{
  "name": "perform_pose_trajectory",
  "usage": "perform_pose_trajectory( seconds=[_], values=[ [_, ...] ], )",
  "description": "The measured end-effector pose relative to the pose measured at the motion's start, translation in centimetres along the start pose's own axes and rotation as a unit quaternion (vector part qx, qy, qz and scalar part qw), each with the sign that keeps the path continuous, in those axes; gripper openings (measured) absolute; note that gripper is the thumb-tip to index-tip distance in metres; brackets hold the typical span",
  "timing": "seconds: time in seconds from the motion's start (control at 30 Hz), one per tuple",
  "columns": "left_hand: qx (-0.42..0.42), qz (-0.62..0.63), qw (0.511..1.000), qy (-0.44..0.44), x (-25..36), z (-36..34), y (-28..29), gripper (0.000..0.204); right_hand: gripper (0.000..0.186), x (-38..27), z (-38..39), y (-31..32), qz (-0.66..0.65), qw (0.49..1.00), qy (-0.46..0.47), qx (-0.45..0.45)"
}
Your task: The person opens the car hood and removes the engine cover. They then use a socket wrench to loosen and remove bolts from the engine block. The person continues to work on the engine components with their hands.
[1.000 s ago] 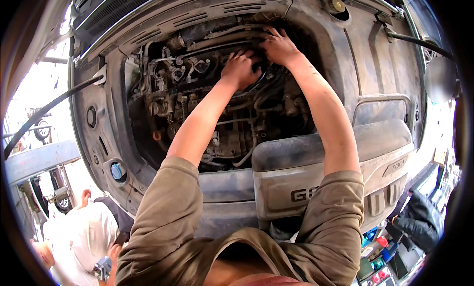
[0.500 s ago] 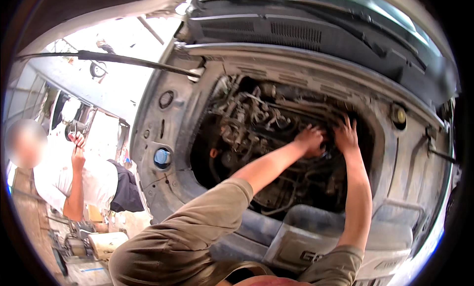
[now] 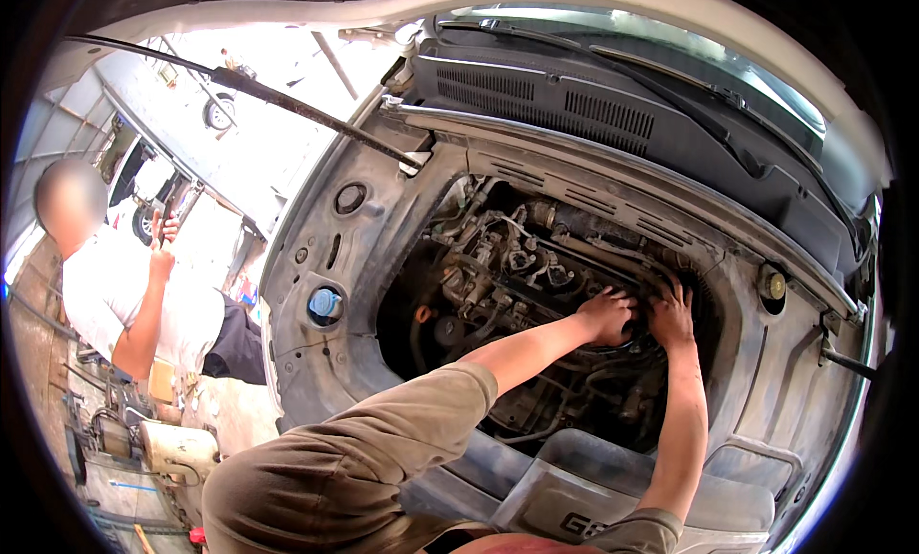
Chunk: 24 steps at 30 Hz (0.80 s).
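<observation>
Over the right part of a dirty engine (image 3: 522, 259), both my hands work close together. My left hand (image 3: 609, 317) has its fingers bent down among the dark hoses and parts; what they grip, if anything, is hidden. Just to its right, my right hand (image 3: 672, 317) lies over the engine's edge with its fingers stretched and a little apart. No tool shows in either hand. A dark pipe (image 3: 574, 245) runs along the far side of the engine.
A strut (image 3: 297, 107) props up the hood at the left. A blue cap (image 3: 325, 303) sits on the left panel, a yellowish cap (image 3: 773, 286) on the right. A person in a white shirt (image 3: 134, 300) stands at left. Black wipers (image 3: 670, 104) lie beyond.
The view has shifted and tilted, so the engine bay sits lower and turned. My right hand's fingers are lower and less spread; my left hand stays beside it.
</observation>
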<state>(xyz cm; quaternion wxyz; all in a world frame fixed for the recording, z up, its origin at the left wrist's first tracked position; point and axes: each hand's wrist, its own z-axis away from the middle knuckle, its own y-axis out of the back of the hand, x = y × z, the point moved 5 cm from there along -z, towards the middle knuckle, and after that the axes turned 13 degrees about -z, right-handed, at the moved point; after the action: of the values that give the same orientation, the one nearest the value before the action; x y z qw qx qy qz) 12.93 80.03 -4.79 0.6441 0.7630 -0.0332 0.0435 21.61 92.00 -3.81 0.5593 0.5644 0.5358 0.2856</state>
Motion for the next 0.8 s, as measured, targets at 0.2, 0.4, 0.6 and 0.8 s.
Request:
perform_pose_trajectory(
  seconds=[0.2, 0.4, 0.6, 0.8],
  values=[
    [-0.03, 0.015, 0.999, 0.007, -0.1, -0.3, 0.1, 0.043, 0.023, 0.3, -0.4, -0.6, 0.071, 0.997, 0.001, 0.003],
    [-0.039, -0.001, 0.999, 0.014, 0.2, -0.2, 0.4, 0.041, 0.025, 0.2, -0.1, -1.1, 0.076, 0.996, 0.02, 0.03],
    [-0.039, 0.002, 0.999, 0.013, 0.3, -0.5, -0.2, 0.042, 0.033, 0.8, 0.3, -2.1, 0.11, 0.993, -0.034, -0.015],
    [-0.019, 0.011, 0.999, 0.03, -0.1, 0.1, -0.7, 0.041, 0.037, 0.0, -0.3, -2.4, 0.068, 0.995, -0.074, -0.021]
  ],
)
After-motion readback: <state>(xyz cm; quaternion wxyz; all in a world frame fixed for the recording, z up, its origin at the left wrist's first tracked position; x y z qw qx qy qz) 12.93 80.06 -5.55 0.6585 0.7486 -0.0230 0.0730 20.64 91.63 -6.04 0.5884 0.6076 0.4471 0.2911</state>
